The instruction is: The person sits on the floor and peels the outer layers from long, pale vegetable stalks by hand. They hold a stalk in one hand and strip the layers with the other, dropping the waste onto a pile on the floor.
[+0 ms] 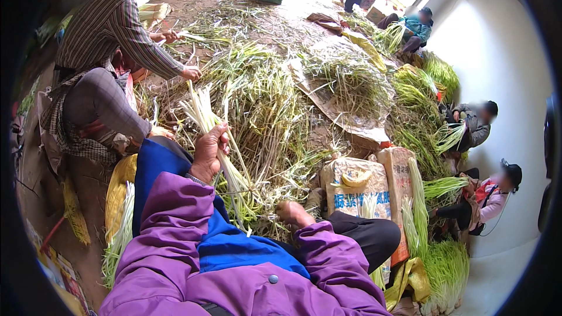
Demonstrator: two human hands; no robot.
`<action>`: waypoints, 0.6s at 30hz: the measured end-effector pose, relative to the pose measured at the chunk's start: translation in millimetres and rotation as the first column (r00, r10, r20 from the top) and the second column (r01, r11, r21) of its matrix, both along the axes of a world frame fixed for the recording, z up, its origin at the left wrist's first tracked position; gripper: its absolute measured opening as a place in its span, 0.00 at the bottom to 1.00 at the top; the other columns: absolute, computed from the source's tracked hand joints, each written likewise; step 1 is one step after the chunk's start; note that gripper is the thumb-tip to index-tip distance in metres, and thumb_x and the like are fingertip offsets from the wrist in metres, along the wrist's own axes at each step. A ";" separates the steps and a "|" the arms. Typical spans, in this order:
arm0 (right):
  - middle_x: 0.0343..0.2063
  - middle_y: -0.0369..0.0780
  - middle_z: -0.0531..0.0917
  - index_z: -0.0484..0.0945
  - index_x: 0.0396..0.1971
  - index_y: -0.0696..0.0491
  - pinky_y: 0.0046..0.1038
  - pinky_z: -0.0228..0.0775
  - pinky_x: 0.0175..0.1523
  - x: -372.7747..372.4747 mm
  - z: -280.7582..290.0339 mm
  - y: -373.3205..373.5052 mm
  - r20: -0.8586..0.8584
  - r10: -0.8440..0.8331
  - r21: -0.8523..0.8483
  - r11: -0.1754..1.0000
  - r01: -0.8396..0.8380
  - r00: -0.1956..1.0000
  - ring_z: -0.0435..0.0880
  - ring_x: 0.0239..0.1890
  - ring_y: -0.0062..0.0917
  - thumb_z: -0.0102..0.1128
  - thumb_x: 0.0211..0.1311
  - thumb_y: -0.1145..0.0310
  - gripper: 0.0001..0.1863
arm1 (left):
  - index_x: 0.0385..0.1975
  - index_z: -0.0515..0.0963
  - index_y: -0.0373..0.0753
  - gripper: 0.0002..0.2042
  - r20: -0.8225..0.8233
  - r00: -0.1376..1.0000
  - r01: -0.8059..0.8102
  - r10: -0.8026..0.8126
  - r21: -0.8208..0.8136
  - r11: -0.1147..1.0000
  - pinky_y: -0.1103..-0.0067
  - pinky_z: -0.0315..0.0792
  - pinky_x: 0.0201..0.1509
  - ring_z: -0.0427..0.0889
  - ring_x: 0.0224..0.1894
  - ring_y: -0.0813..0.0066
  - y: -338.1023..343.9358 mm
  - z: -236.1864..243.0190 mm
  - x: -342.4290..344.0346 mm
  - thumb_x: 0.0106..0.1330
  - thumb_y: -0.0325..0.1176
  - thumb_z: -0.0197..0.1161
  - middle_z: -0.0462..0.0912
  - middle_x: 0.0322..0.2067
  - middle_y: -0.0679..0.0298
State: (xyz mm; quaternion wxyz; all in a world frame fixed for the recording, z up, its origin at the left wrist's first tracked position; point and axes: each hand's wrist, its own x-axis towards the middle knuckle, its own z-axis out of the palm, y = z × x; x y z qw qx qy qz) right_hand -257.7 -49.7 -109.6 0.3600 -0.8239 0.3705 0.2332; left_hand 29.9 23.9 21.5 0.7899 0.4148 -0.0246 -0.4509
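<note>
My left hand (209,152) is closed round a bunch of long pale stalks (234,182), white to light green, that look like garlic shoots. The bunch slants, its upper ends fanned out above my fist and its lower part reaching down over my lap. My right hand (294,213) is curled closed at my knee, apart from the bunch. Whatever its fingers may hold is hidden. Just beyond both hands lies a wide heap of loose green and straw-coloured leaves (266,105).
White printed sacks (354,184) stand right of my knee, beside bundles of green stalks (446,272). A co-worker in a striped top (111,23) sits close at left, arms reaching over the heap. Other people sit along the white wall (497,52). A yellow sack (121,190) lies left.
</note>
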 end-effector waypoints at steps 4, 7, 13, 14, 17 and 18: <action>0.31 0.45 0.82 0.78 0.37 0.54 0.31 0.72 0.38 21.2 59.6 -15.6 0.276 -0.070 -0.185 0.975 0.125 0.959 0.81 0.34 0.32 0.52 0.62 0.58 0.15 | 0.29 0.76 0.35 0.08 0.004 0.998 0.061 -0.061 -0.044 0.997 0.85 0.63 0.15 0.67 0.13 0.85 2.4 0.1 -3.6 0.60 0.33 0.63 0.72 0.14 0.71; 0.32 0.44 0.83 0.77 0.41 0.58 0.28 0.71 0.40 41.4 109.2 -19.1 0.622 -0.239 0.025 0.958 0.287 0.745 0.80 0.35 0.26 0.53 0.62 0.57 0.19 | 0.30 0.76 0.36 0.07 -0.005 0.991 0.134 -0.135 -0.051 0.990 0.86 0.63 0.15 0.67 0.13 0.85 -1.6 -0.4 -12.2 0.61 0.33 0.62 0.73 0.15 0.71; 0.43 0.43 0.80 0.71 0.50 0.60 0.26 0.70 0.51 85.6 121.7 -3.2 0.640 -0.383 0.373 0.913 0.167 0.666 0.78 0.46 0.25 0.56 0.62 0.59 0.23 | 0.31 0.75 0.37 0.05 0.036 0.974 0.228 -0.225 -0.098 0.969 0.87 0.65 0.16 0.68 0.13 0.85 -2.9 -3.4 -23.8 0.63 0.32 0.58 0.74 0.16 0.70; 0.41 0.41 0.81 0.72 0.49 0.60 0.25 0.70 0.49 86.6 117.6 -3.3 0.627 -0.387 0.409 0.902 0.137 0.676 0.78 0.43 0.23 0.56 0.63 0.60 0.21 | 0.31 0.75 0.37 0.05 0.042 0.968 0.249 -0.246 -0.104 0.963 0.87 0.66 0.16 0.69 0.14 0.85 -2.5 -1.6 -24.6 0.63 0.31 0.58 0.75 0.16 0.70; 0.32 0.35 0.80 0.76 0.41 0.57 0.22 0.72 0.42 85.5 108.8 0.5 0.542 -0.603 0.683 0.722 0.112 0.585 0.78 0.34 0.17 0.53 0.65 0.63 0.13 | 0.31 0.75 0.37 0.05 0.039 0.963 0.271 -0.268 -0.101 0.957 0.87 0.66 0.16 0.70 0.14 0.85 -2.8 -4.3 -22.2 0.63 0.31 0.57 0.76 0.17 0.70; 0.31 0.35 0.80 0.76 0.40 0.57 0.22 0.72 0.42 83.3 109.1 -0.3 0.524 -0.637 0.724 0.683 0.099 0.565 0.78 0.33 0.18 0.53 0.65 0.64 0.12 | 0.31 0.75 0.37 0.04 0.039 0.962 0.273 -0.270 -0.100 0.957 0.87 0.66 0.16 0.70 0.14 0.85 -2.6 -5.1 -22.5 0.63 0.31 0.57 0.76 0.17 0.70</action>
